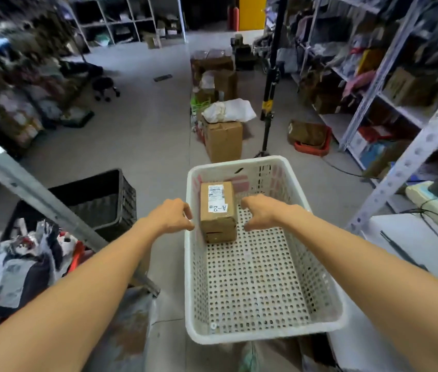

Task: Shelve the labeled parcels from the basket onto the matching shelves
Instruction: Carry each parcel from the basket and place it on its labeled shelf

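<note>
hands flank the one parcel (pixel 217 210) from both sides. your left hand (pixel 173 216) hangs just beside its left face, over the left rim of the basket (pixel 319 269), fingers loosely curled and gripping nothing. your right hand (pixel 262 214) is inside the basket, just beside the parcel's right face, fingers bent the same loose way, with a thin gap to the cardboard. the parcel is a small brown carton standing near the left wall in the far half of the white perforated basket, and its top carries a shipping label and a white tag (pixel 220 208) reading a-2. left of the basket a black crate (pixel 99 200) sits on the floor, with a grey metal upright (pixel 38 194) slanting across in front of it and a heap of bagged clothes (pixel 19 264) nearer you. beyond the basket stands a cardboard box (pixel 224 140) with a white bag (pixel 229 110) on top, and a black pole (pixel 270 84) just right of it. stocked shelving (pixel 373 84) lines the right side.
</note>
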